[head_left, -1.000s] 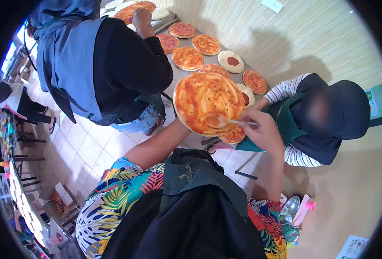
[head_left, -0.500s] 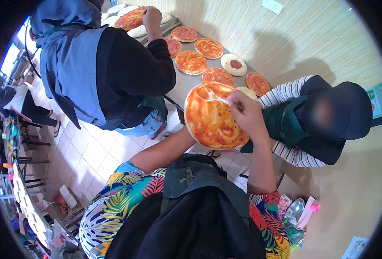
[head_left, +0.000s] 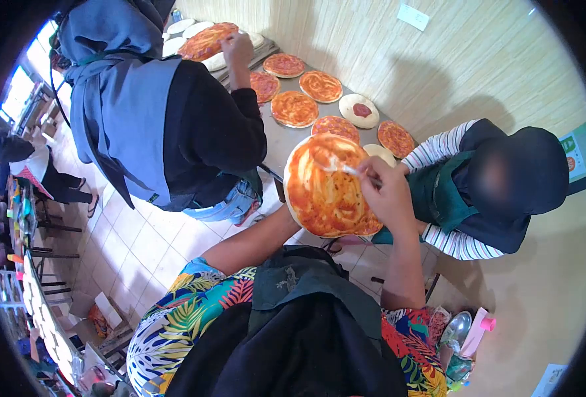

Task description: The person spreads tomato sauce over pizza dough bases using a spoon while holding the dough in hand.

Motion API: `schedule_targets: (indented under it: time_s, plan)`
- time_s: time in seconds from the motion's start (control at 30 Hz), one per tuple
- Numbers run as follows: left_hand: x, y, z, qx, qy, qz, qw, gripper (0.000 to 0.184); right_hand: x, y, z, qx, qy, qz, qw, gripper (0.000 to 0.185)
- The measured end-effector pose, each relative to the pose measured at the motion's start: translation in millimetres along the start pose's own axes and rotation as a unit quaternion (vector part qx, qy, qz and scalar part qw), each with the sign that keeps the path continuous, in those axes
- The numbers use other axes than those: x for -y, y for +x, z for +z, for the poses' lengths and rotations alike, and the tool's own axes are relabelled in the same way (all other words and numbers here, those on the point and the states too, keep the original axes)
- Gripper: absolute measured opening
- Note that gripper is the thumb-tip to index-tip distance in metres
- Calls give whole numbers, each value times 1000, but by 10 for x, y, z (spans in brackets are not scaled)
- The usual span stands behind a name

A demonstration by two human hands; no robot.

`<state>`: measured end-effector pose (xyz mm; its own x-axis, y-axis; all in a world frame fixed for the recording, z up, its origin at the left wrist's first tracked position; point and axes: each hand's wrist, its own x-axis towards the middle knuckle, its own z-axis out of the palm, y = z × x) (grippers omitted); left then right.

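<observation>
A round pizza base [head_left: 329,205] smeared with red sauce is held up in front of my chest. My left forearm [head_left: 260,237] runs beneath it, and the left hand that carries it from below is hidden. My right hand [head_left: 387,195] is closed around the handle of a spoon [head_left: 347,169]. The spoon's bowl rests on the sauce near the top of the base and is blurred. Pale streaks of dough show through the sauce there.
Several sauced bases lie on a grey table [head_left: 276,142], plus one base with a single sauce blob [head_left: 359,111]. A co-worker in a grey headscarf [head_left: 117,112] at the left handles a sauced base [head_left: 207,41]. Another person [head_left: 498,185] stands close on the right.
The spoon has moved slightly down and right across the sauce, my right hand with it. The whole view has shifted a little. The co-worker's hand at the left has moved slightly.
</observation>
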<state>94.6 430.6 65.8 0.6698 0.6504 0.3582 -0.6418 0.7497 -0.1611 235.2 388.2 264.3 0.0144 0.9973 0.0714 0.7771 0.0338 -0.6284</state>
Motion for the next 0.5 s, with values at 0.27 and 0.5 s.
schedule_targets:
  time_s: [0.27,0.5]
  plan:
    - [71,65,81,-44,-2,15,999,53,-319,95,256,-102,95,-44,989,15]
    - [37,60,-5,-30,-35,5,999,57,-146,-174,372,-72,123,11,990,14]
